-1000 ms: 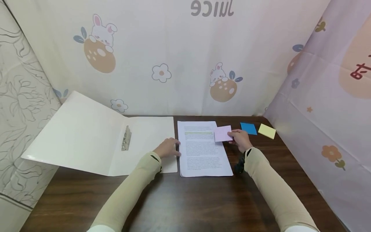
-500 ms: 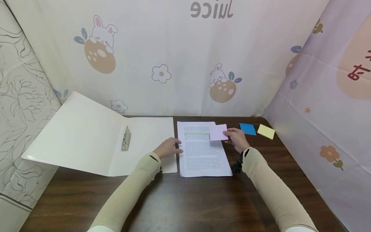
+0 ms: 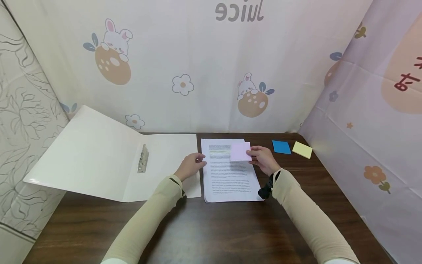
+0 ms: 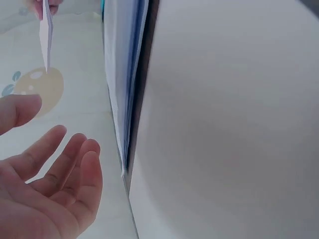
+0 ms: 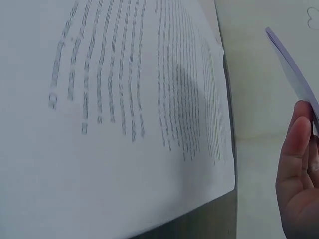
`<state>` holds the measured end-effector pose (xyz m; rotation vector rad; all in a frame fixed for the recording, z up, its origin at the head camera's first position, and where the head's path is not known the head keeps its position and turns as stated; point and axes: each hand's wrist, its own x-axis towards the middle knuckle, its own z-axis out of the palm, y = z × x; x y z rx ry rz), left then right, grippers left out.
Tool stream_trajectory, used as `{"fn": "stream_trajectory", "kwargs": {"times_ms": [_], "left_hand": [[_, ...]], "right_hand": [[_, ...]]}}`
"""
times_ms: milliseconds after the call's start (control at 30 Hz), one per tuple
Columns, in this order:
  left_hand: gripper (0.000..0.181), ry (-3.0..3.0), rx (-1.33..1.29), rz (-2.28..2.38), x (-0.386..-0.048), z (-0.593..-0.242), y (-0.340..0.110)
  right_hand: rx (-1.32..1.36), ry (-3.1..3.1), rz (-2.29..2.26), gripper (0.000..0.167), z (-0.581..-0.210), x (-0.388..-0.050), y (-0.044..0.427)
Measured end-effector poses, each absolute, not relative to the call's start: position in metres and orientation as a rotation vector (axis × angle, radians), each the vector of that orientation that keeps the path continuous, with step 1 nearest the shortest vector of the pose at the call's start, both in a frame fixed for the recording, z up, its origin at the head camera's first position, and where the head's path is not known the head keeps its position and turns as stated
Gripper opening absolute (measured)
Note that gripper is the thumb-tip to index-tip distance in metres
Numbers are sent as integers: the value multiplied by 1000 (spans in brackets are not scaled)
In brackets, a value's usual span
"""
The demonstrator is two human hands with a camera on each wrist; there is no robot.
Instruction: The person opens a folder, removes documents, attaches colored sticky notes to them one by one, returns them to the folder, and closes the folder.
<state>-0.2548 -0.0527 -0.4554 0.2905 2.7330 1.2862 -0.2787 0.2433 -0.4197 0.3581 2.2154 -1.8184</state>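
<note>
Shifting left since a sec ago, a lilac sticky-note pad [image 3: 239,151] is hovering over typed pgs [image 3: 227,183], R hand [image 3: 263,159] pinching its edge; L hand [image 3: 189,165], thumb & fingers apart, is hanging nr the pgs' left edge, w/ a spread-out white binder [image 3: 166,157] lying beneath.

Blue, roughly square paper note [image 3: 281,147], just left of a pale-yellow paper pad [image 3: 302,150], on a dark-brown wood-grained table [image 3: 211,234]; behind, a white rabbit-printed fabric curtain [image 3: 211,47].
</note>
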Motion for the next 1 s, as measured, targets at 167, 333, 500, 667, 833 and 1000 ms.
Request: {"fn": "stream_trajectory", "kwargs": {"times_ms": [167,333,500,667,833,1000], "left_hand": [[33,2713,297,1344,-252,-455,-50],[34,2698,291,1375,-250,-452,-48],[35,2663,252,1444,-248,-447,-45],[35,2605,218,1537,-245,-442,-40],[37,2513,214,1645,-241,-438,-35],[36,2457,189,1699,-237,-439,-32]], "right_hand": [[319,2180,-1824,43,-419,-275,236],[299,2163,-1822,45,-416,-273,231],[237,2160,-1820,50,-412,-270,222],[179,2161,-1829,46,-410,-266,212],[135,2175,-1826,44,-408,-261,202],[100,2167,-1823,43,-411,-256,196]]}}
